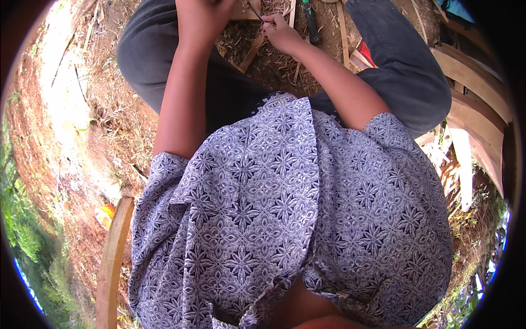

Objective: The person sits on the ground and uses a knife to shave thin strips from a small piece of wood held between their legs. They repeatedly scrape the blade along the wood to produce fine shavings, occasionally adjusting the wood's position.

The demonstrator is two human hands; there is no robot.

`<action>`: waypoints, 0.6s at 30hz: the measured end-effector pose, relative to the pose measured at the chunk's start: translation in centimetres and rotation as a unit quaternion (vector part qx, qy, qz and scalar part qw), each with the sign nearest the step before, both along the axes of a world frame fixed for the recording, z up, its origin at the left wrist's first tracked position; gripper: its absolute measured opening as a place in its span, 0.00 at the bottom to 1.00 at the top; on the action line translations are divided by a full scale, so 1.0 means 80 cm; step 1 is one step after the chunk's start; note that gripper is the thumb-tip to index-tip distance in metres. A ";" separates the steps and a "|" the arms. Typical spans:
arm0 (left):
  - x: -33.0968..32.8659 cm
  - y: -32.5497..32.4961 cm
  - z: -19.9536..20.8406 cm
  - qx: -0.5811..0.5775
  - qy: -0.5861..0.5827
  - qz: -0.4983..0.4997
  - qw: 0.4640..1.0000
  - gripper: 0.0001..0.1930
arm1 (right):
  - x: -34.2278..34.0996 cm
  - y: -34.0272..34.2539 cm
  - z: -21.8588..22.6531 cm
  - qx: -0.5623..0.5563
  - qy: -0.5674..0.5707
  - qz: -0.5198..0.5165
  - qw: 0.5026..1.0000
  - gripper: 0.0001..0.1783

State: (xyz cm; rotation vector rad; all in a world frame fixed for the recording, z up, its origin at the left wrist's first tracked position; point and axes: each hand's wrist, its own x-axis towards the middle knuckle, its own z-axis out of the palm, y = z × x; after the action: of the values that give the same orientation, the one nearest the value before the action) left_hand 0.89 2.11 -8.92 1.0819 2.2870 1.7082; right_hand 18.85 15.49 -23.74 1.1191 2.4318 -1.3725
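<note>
At the top edge, my left hand [204, 19] is partly cut off by the frame. Its fingers do not show clearly, so what it may hold is hidden. A little to the right, my right hand [281, 35] is closed, thumb and fingers pinching the end of a thin dark metal tool [255, 10]. That tool slants up and left past the frame's edge, over a pale piece of wood [239, 12] between the hands. Just right of my right hand, a tool with a green and black handle [312, 23] lies on the ground, apart from the fingers.
My bent legs [405, 66] frame the work spot on brown earth littered with wood strips [343, 33]. A red object [365, 54] lies by my right leg. Wooden boards [474, 77] stand at the right. A long wooden piece [113, 263] and an orange-yellow item [104, 216] are at the left.
</note>
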 end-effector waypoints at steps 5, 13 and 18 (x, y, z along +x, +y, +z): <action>0.005 0.006 -0.013 0.028 -0.017 0.021 0.999 0.02 | -0.037 0.007 0.076 -0.064 0.072 0.007 0.995 0.22; 0.005 0.005 -0.010 0.030 -0.035 0.011 0.999 0.02 | -0.012 0.016 0.007 -0.032 -0.062 0.010 0.998 0.22; -0.001 0.003 -0.006 0.025 0.002 0.029 0.999 0.03 | -0.042 0.012 0.108 -0.119 -0.091 0.008 0.989 0.21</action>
State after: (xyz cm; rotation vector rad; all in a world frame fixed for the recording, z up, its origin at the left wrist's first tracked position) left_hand 0.84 2.37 -9.44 1.0386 2.3122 1.7966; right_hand 15.45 16.49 -15.08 1.1087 2.0842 -1.4409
